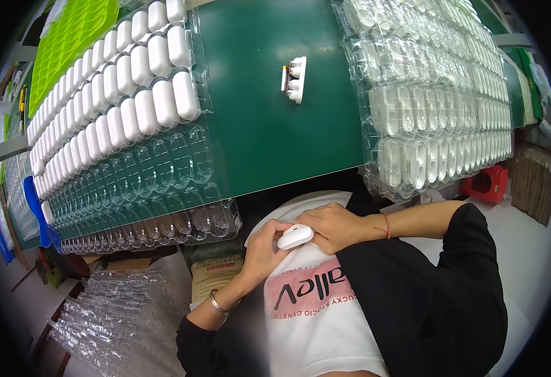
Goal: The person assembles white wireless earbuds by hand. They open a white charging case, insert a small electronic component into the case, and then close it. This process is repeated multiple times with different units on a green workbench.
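Findings, taken from my own station, with the green tabletop (275,147) as reference. The white case (295,237), smooth and rounded, is off the tabletop, on my side of its near edge and close in front of my shirt. My left hand (263,252) has its thumb and fingers closed on the left end of the case. My right hand (337,227) has its fingers curled in and gripping the right end; the fingertips under the case are hidden, so I cannot tell how they press. I judge that the two-handed hold, close to the body, keeps so small and slick a thing steady and in plain sight.

On the left part of the tabletop, rows of white cases (145,113) stand in transparent trays (162,164); the separate pockets probably serve to keep the shells from rubbing. On the right part of the tabletop are more transparent trays with white parts (438,110), set, it seems, within reach of my right arm. Toward the far middle of the tabletop lies a small white piece (297,80) with rounded lobes, its kind too small to tell, well apart from both tray groups, presumably so it stays easy to spot
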